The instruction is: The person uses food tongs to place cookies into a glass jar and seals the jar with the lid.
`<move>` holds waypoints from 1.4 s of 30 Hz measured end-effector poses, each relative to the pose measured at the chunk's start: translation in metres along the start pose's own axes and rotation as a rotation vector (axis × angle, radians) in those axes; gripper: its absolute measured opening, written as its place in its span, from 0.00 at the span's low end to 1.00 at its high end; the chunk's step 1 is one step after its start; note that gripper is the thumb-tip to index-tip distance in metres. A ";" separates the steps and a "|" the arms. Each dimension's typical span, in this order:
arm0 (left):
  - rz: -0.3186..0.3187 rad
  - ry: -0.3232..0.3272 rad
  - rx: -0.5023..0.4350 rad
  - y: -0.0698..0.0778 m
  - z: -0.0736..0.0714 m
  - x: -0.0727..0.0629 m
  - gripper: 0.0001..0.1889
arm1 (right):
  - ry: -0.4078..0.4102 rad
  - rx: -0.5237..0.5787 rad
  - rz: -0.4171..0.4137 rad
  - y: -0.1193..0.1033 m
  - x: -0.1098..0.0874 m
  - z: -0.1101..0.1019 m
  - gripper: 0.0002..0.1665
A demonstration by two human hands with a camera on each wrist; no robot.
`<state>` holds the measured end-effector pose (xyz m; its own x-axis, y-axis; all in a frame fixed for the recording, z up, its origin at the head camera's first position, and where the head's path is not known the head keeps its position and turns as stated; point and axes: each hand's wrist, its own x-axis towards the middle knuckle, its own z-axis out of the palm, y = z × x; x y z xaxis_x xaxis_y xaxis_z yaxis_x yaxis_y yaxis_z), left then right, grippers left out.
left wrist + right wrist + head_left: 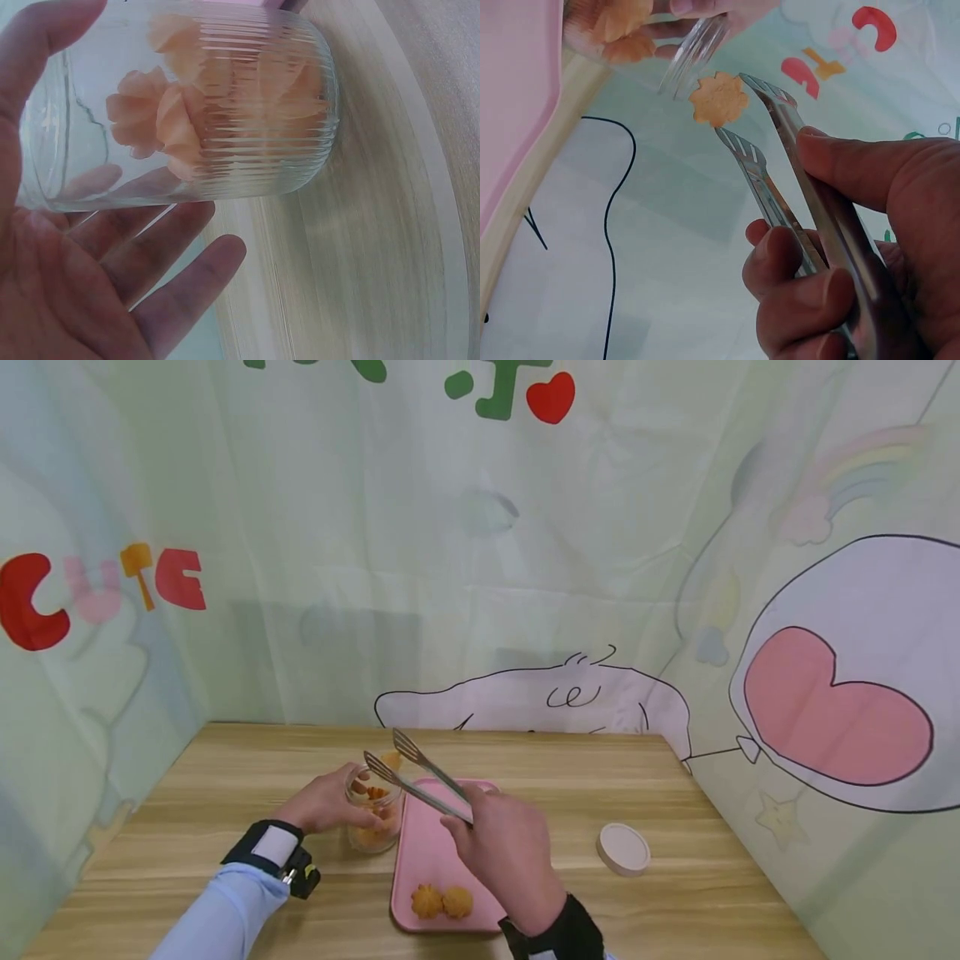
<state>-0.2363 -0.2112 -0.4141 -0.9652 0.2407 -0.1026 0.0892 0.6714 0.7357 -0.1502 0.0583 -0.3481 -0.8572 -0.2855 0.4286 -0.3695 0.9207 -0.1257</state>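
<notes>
My left hand (326,803) grips a clear glass jar (373,837), thumb on one side and fingers on the other. Several flower-shaped cookies (180,124) lie inside the jar, whose lower part is ribbed. In my right hand (512,845) is a pair of metal tongs (420,789) with slotted tips. Between those tips sits one scalloped, golden cookie (718,99), just outside the mouth of the jar. Two more cookies (457,902) lie side by side at the near end of a pink tray (429,852).
A round white lid (624,849) lies on the wooden table (697,893), right of the tray. Behind the table hangs a printed cloth backdrop (337,527) with cartoon drawings, and it also covers both sides. The tray stands right beside the jar.
</notes>
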 end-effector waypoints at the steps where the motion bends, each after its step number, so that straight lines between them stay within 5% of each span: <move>1: 0.005 0.001 -0.004 0.000 0.000 -0.001 0.46 | -0.009 -0.004 -0.007 -0.001 0.000 0.000 0.26; 14: -0.011 0.006 -0.011 0.002 0.001 -0.003 0.48 | -0.019 0.092 0.008 0.001 -0.004 -0.006 0.26; 19: -0.024 0.019 0.000 0.003 0.002 -0.002 0.46 | 0.012 0.085 0.032 0.014 -0.013 -0.007 0.21; 29: -0.019 0.042 -0.004 0.000 0.004 -0.001 0.46 | -0.099 0.128 0.205 0.048 -0.034 -0.002 0.23; 42: -0.007 0.046 -0.014 0.000 0.006 -0.002 0.45 | -0.129 0.129 0.201 0.087 -0.059 0.010 0.14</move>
<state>-0.2329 -0.2077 -0.4175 -0.9762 0.2028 -0.0771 0.0788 0.6629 0.7446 -0.1355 0.1525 -0.3931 -0.9536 -0.1392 0.2671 -0.2225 0.9232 -0.3133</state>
